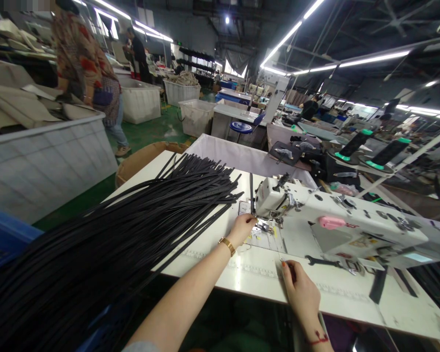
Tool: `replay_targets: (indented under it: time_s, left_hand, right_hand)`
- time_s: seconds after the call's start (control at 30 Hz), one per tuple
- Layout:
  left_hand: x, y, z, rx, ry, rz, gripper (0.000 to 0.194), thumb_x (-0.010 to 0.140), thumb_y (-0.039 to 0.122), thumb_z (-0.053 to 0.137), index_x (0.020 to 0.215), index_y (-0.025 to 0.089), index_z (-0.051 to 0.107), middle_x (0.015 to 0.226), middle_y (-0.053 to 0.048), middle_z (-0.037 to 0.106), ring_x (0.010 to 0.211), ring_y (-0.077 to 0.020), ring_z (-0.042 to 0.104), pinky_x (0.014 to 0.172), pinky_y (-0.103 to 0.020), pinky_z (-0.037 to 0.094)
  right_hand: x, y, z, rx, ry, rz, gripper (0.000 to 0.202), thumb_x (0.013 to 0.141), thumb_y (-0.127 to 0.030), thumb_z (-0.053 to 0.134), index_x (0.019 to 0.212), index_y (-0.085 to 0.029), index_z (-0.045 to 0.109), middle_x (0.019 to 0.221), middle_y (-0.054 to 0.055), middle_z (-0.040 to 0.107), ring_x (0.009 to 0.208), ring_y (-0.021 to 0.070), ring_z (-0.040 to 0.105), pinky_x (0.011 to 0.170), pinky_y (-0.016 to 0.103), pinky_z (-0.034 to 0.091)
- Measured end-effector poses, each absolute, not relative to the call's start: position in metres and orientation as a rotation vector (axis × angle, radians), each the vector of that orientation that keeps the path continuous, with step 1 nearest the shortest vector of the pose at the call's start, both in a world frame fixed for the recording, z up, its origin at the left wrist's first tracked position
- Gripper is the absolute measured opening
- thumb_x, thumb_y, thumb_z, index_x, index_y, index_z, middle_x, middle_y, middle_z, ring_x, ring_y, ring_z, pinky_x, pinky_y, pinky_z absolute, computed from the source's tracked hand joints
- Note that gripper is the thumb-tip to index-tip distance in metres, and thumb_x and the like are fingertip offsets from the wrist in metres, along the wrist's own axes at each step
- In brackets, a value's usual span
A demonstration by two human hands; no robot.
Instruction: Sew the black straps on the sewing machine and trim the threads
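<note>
Head view. Hazards, as judged: left hand (244, 227), set close by the needle area of the sewing machine (304, 208), fingers liable to be caught should the machine run. Bundle of black strips (176, 195), loose ends fanned out beside the left forearm; liable to slide or tangle if the arm brushes it. Wrench (322, 261), just beyond and right of the right hand (302, 288); liable to be knocked by a careless reach.

Positions: single black strip (251, 188), just beyond the left fingertips, running away from them. Left hand: fingers narrow, grip on strip cannot be told. Right hand: thumb and finger narrow, above the surface (256, 282); contents, if any, cannot be told.
</note>
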State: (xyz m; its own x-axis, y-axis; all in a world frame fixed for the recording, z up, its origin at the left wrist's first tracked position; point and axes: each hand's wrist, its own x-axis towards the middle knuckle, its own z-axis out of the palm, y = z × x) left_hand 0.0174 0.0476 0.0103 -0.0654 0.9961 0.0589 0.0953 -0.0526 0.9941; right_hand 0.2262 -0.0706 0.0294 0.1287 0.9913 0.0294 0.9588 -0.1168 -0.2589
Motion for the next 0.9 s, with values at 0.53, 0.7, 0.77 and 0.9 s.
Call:
replay_targets:
  time_s: [0.53,0.7,0.77,0.9]
  left_hand:
    - [0.016,0.050,0.014,1.239,1.264,1.225,0.020,0.080,0.024,0.054,0.082,0.014,0.071,0.081,-0.004,0.069,0.080,-0.0195,0.060,0.072,-0.027,0.045]
    - [0.018,0.052,0.014,1.229,1.285,1.207,0.018,0.080,0.023,0.055,0.080,0.013,0.071,0.079,-0.004,0.069,0.077,-0.0189,0.060,0.070,-0.027,0.045]
    - [0.019,0.052,0.016,1.230,1.293,1.204,0.018,0.080,0.022,0.055,0.079,0.013,0.070,0.078,-0.004,0.069,0.076,-0.0185,0.060,0.070,-0.027,0.045]
    - [0.021,0.053,0.018,1.233,1.318,1.199,0.016,0.080,0.021,0.055,0.077,0.015,0.070,0.075,-0.004,0.068,0.071,-0.0179,0.059,0.064,-0.027,0.044]
  right_hand:
    - [0.230,-0.071,0.027,-2.188,-1.943,0.220,0.041,0.091,-0.060,0.029,0.103,-0.029,0.053,0.084,0.001,0.072,0.081,0.0274,0.068,0.061,0.031,0.039]
    - [0.233,-0.070,0.027,-2.202,-1.932,0.298,0.044,0.090,-0.063,0.028,0.105,-0.030,0.052,0.087,0.001,0.073,0.084,0.0292,0.068,0.064,0.034,0.042]
    - [0.235,-0.069,0.026,-2.212,-1.917,0.332,0.045,0.088,-0.065,0.028,0.106,-0.031,0.052,0.088,0.002,0.073,0.084,0.0297,0.068,0.065,0.035,0.043]
    - [0.238,-0.066,0.023,-2.212,-1.874,0.420,0.046,0.085,-0.068,0.032,0.105,-0.033,0.054,0.091,0.002,0.073,0.084,0.0300,0.068,0.066,0.036,0.045]
